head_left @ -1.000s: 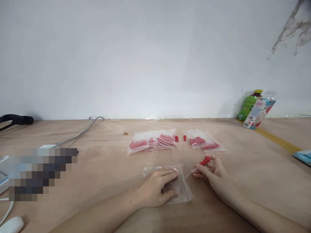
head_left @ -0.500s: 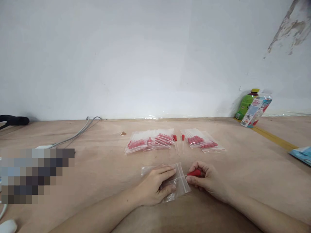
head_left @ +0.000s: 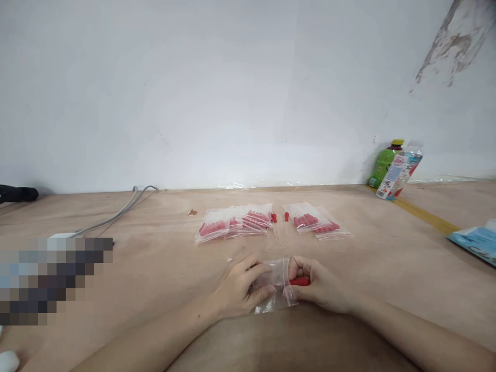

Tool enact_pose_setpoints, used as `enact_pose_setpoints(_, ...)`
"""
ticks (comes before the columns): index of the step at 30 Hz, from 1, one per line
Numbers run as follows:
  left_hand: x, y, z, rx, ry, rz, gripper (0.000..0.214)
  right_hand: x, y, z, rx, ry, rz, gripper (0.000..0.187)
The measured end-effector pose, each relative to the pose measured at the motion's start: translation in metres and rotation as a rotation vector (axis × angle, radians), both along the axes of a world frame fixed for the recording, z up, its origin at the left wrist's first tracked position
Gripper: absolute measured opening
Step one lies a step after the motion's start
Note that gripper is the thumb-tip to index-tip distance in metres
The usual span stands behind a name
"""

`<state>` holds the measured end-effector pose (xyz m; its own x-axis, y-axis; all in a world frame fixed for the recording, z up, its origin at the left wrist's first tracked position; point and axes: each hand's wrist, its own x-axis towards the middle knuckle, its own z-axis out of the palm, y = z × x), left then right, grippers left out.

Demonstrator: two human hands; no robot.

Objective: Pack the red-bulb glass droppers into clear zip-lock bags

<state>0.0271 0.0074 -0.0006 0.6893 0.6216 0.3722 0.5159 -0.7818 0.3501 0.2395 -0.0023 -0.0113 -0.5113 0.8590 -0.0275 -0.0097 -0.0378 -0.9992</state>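
Note:
A clear zip bag [head_left: 276, 304] lies flat in front of me with its mouth toward the right. My left hand [head_left: 242, 285] rests over the bag with thumb and fingers apart, pressing it to the table. Closed round the red bulb of a dropper [head_left: 299, 281] is my right hand [head_left: 323, 289], at the bag's mouth, its fingertips partly behind the film. The dropper's thin stem points left into the bag and is hard to make out. Beyond the hands lie two loose red-bulbed droppers [head_left: 287, 218], between overlapping filled bags on the left [head_left: 215, 226] and right [head_left: 327, 227].
Two drink bottles [head_left: 391, 170] stand at the back right by the wall. A blue packet [head_left: 475, 245] lies at the right edge. Grey cables [head_left: 124, 207] run toward a blurred-out patch on the left. A white object [head_left: 8, 360] shows at the bottom left corner.
My right hand has moved left with the dropper, so its stem is deeper in the bag and the bulb is at the mouth. My left hand stays on the bag.

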Motion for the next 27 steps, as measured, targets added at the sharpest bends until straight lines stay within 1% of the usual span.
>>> enact_pose_setpoints(2, -0.006, 0.000, 0.004, -0.030, 0.032, -0.032, 0.031, 0.005, 0.006, -0.004, -0.004, -0.039, -0.039, 0.037)
enact_pose_setpoints(5, -0.017, 0.000, 0.007, -0.077, 0.090, -0.149, 0.039, 0.010, 0.014, -0.009, 0.063, -0.155, -0.122, 0.033)
enact_pose_setpoints(6, -0.019, 0.000, 0.006, -0.088, 0.103, -0.168, 0.041, 0.012, 0.015, -0.009, 0.095, -0.181, -0.131, 0.031)
enact_pose_setpoints(8, -0.023, 0.000, 0.005, -0.107, 0.112, -0.165, 0.044, 0.015, 0.016, -0.006, 0.123, -0.197, -0.089, 0.026)
enact_pose_setpoints(10, -0.024, -0.001, 0.003, -0.118, 0.099, -0.141, 0.046, 0.019, 0.016, -0.003, 0.071, -0.159, -0.022, 0.021)
enact_pose_setpoints(11, -0.023, -0.001, 0.002, -0.124, 0.088, -0.129, 0.047, 0.022, 0.015, -0.002, 0.021, -0.128, -0.011, 0.022)
enact_pose_setpoints(13, -0.023, -0.002, 0.003, -0.139, 0.066, -0.106, 0.048, 0.025, 0.013, -0.001, -0.071, -0.068, -0.047, 0.030)
enact_pose_setpoints(16, -0.025, -0.003, 0.005, -0.158, 0.074, -0.124, 0.040, 0.028, 0.011, -0.003, -0.129, -0.005, -0.140, 0.033)
enact_pose_setpoints(19, -0.027, -0.001, 0.006, -0.160, 0.122, -0.163, 0.041, 0.025, 0.008, -0.005, -0.135, 0.023, -0.193, 0.035)
enact_pose_setpoints(21, -0.028, 0.000, 0.004, -0.149, 0.139, -0.164, 0.044, 0.021, 0.006, -0.004, -0.140, 0.034, -0.204, 0.035)
enact_pose_setpoints(25, -0.028, 0.001, 0.000, -0.139, 0.148, -0.161, 0.044, 0.014, 0.004, -0.005, -0.100, 0.084, -0.145, 0.032)
enact_pose_setpoints(27, -0.029, 0.001, -0.001, -0.147, 0.135, -0.160, 0.044, 0.013, 0.007, -0.007, -0.073, 0.088, -0.142, 0.033)
